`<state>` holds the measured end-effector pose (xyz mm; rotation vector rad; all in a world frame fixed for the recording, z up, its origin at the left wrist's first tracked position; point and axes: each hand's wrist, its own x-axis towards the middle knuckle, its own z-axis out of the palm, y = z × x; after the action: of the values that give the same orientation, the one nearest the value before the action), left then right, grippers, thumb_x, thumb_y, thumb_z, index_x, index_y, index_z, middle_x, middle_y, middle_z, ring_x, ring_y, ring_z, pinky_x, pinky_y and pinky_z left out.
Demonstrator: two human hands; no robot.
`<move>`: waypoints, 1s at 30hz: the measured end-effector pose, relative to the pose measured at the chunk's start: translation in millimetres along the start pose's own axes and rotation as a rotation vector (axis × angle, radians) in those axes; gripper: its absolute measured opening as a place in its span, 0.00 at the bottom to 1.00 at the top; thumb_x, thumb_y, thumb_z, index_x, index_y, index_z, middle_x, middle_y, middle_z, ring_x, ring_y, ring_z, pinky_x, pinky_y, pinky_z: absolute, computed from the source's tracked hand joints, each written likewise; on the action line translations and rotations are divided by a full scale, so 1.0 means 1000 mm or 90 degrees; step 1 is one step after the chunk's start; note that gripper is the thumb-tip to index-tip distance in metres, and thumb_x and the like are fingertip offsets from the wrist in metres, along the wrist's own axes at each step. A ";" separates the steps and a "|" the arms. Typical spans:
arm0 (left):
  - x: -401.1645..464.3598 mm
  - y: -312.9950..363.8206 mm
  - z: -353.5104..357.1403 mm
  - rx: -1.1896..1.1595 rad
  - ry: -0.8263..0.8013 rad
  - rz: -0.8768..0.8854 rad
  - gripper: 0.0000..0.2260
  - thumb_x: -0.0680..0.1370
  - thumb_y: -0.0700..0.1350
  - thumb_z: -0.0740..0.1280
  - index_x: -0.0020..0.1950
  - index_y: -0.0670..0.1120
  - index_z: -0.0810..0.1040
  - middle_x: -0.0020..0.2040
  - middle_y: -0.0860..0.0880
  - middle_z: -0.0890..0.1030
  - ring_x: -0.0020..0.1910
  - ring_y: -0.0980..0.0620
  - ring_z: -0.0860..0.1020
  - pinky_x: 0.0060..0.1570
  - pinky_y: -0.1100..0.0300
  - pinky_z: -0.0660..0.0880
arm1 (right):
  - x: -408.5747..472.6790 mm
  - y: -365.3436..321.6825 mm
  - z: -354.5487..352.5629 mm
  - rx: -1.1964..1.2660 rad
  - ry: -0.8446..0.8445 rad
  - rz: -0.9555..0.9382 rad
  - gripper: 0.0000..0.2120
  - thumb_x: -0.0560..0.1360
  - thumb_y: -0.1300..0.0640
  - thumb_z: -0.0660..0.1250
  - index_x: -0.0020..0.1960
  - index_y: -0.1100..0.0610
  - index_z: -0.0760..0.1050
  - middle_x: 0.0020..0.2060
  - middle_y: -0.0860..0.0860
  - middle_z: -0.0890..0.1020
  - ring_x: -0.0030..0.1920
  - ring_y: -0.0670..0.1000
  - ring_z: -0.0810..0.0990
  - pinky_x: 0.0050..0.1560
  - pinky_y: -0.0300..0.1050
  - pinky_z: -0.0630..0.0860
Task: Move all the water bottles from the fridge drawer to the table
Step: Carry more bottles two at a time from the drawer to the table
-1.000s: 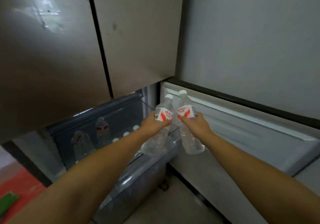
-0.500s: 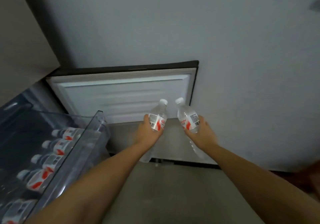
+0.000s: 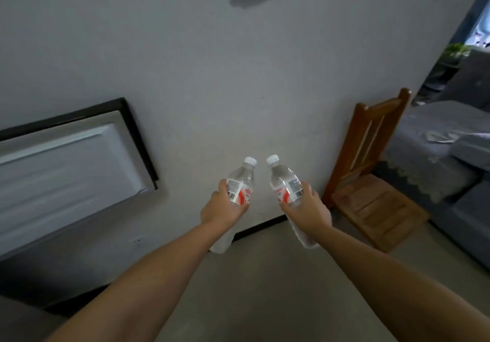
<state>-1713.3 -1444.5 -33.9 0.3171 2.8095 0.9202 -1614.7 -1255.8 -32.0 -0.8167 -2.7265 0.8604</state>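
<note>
So each hand has a bottle right now: the left hand (image 3: 222,209) has its fingers curled round the label band of the left bottle (image 3: 240,185), and the right hand (image 3: 309,209) is wrapped the same way round the right bottle (image 3: 285,182). Both are gripped around the middle, white caps sticking up past the fingertips and tilted in toward each other, clear bottoms hanging down below the palms. I'd guess that mid-body grip is just the easy way to carry a full bottle one-handed, since the weight sits balanced either side of the fist and the bottle won't swing much. The two caps are near each other but not touching, with a bit of bare wall (image 3: 238,63) showing between them. Out past the left knuckles is the open fridge door (image 3: 69,172), whose dark edge sticks into the room, so that's the side I'd be careful swinging an elbow toward. Out past the right knuckles there's a wooden chair (image 3: 371,182) against the wall, with a grey sofa (image 3: 437,156) just beyond it. Below the hands it's plain floor (image 3: 265,288), which looks like the open lane to walk through. No table or drawer anywhere in view, so the bottles are mid-carry and setting them down isn't done yet.
</note>
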 end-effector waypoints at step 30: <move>-0.017 0.452 0.345 -0.076 -0.411 0.428 0.29 0.74 0.58 0.69 0.69 0.52 0.61 0.54 0.49 0.77 0.46 0.51 0.78 0.41 0.57 0.77 | -0.026 0.408 -0.272 0.123 0.411 0.491 0.29 0.68 0.37 0.68 0.63 0.49 0.65 0.51 0.50 0.77 0.46 0.53 0.80 0.47 0.53 0.79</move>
<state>-1552.6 -898.6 -36.6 1.3192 2.0473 0.8688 -1323.4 -860.1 -42.4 -1.7667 -1.7298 0.7591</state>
